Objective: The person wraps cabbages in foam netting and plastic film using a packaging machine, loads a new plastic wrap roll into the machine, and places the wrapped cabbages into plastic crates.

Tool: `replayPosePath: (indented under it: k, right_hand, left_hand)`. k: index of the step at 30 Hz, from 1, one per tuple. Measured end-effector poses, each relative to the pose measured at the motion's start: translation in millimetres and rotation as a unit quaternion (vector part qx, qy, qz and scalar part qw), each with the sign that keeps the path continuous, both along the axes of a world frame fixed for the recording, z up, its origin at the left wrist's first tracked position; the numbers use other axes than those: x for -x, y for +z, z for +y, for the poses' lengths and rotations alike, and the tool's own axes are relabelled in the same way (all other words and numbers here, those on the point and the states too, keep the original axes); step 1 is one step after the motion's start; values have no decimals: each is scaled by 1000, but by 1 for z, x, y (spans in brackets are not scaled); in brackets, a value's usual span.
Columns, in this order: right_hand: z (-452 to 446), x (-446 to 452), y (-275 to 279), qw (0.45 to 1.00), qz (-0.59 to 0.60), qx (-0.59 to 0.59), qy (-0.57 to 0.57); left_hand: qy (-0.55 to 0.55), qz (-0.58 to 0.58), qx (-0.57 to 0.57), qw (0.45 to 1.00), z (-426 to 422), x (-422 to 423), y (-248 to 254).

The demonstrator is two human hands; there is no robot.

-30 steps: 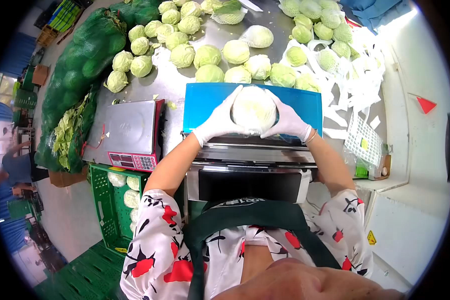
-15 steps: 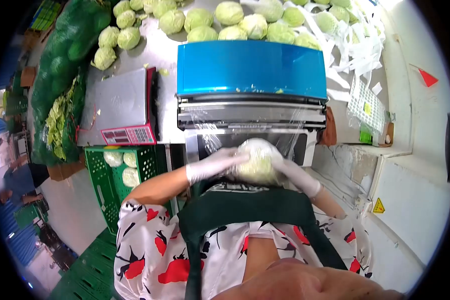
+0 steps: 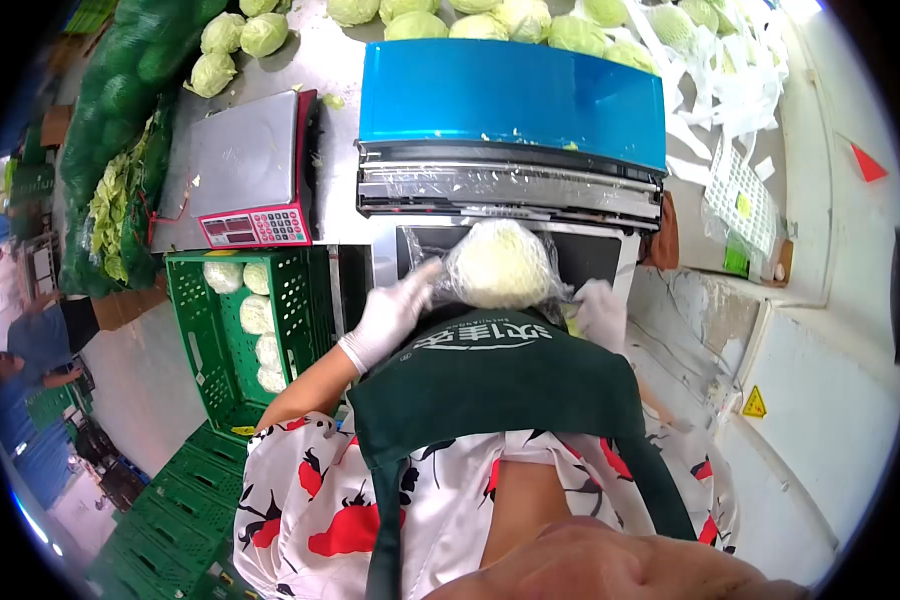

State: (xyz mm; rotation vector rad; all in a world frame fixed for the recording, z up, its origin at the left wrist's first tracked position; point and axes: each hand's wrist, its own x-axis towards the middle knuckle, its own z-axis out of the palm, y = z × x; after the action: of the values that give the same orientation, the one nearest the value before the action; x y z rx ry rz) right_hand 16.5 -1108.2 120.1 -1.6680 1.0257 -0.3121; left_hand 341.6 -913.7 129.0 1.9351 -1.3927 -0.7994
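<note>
While film [image 3: 451, 287] wraps the cabbage [image 3: 503, 263], gloved hands [image 3: 390, 312] [image 3: 602, 313] flank it.

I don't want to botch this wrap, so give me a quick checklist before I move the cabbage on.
1. Left hand and right hand gloved: ok.
2. Clear film at the sides of the cabbage: ok.
3. Film edges smoothed flat: not ok, loose folds stick out toward the left hand.
4. Film closed underneath: cannot tell, the underside is hidden.
5. Scale reading: cannot tell, the digits are too small.
</note>
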Motion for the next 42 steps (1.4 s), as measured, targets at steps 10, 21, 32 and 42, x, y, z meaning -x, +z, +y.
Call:
replayPosePath:
  k: [10, 21, 32, 42]
  right_hand:
    - [11, -26, 27, 973, -6, -228, 23]
    - [56, -88, -20, 960, -74, -271, -2]
    - [96, -42, -113, 928, 157, -335, 30]
    - [75, -187, 1, 770, -259, -514, 276]
  left_hand:
    - [321, 524, -97, 783, 24, 0, 21]
    - [408, 581, -24, 703, 23, -14, 30]
    - [48, 373, -249, 893, 55, 21, -95]
    - [106, 316, 23, 943, -4, -39, 30]
